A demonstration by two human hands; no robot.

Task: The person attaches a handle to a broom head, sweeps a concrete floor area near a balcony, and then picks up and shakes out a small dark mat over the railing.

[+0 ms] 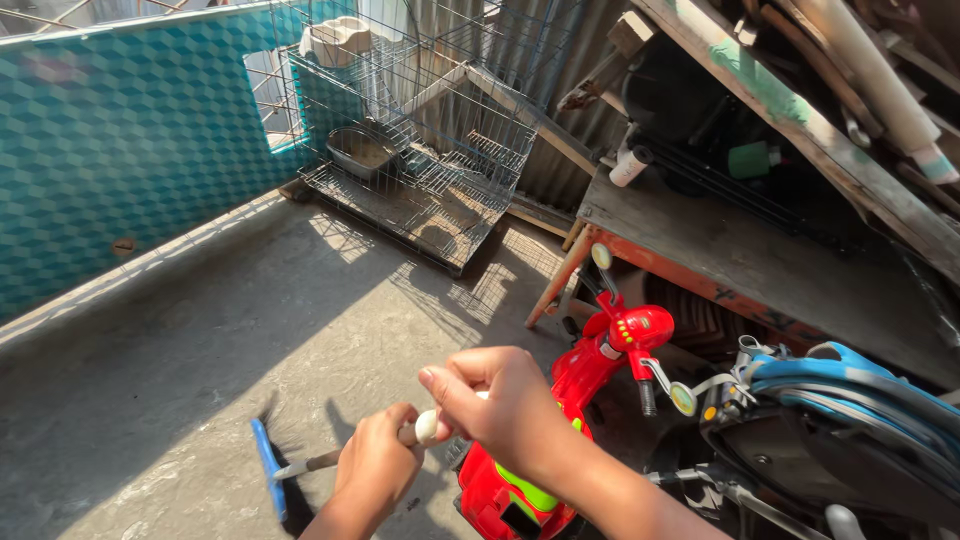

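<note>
The left hand [375,465] is clenched around the upper part of a broom handle [420,430], a pale stick whose rounded white end shows just above the fist. The right hand [495,400] grasps that same handle end from above, its fingers curled over the top and touching the left hand. The handle slants down to the left, where it meets the blue broom head [268,468], which rests on the concrete floor [200,340] with its dark bristles splayed to the left. Just beside the right forearm, to the right, stands a red toy scooter [590,370] with a green patch on its seat and small round mirrors on its handlebars. Further right lies part of a dark vehicle with a coiled blue hose [860,385] on top. Behind the scooter, a weathered wooden worktop [740,250] with an orange edge carries a white roll and a green bottle, under slanting planks. At the back, against corrugated metal, a wire cage [430,150] stands on the floor with a metal bowl inside. A teal patterned wall [120,150] runs along the left side, and sunlight falls across the floor.
</note>
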